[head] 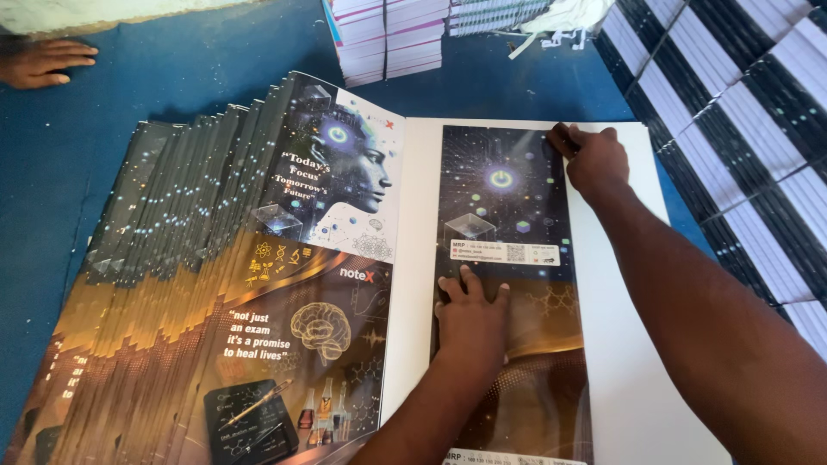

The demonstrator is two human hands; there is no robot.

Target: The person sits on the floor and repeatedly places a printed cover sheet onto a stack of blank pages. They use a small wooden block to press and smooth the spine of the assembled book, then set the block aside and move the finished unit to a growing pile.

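The glossy printed cover sheet (517,284) lies flat on a white board (629,370). The left hand (472,314) presses it with spread, unclenched fingers; the right hand (594,159) pinches its top right corner. Left of the sheet, a fanned stack of covers (198,284) overlaps it. The slick sheet could slip or crease if that corner is pulled unevenly.

Printed cover sheet (517,344) (lower end) leaves the frame.

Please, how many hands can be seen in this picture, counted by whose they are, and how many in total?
The person's own hands: 2, left hand and right hand, both on the dark printed sheet.
Another person's hand: 1, on the blue table.
Total: 3
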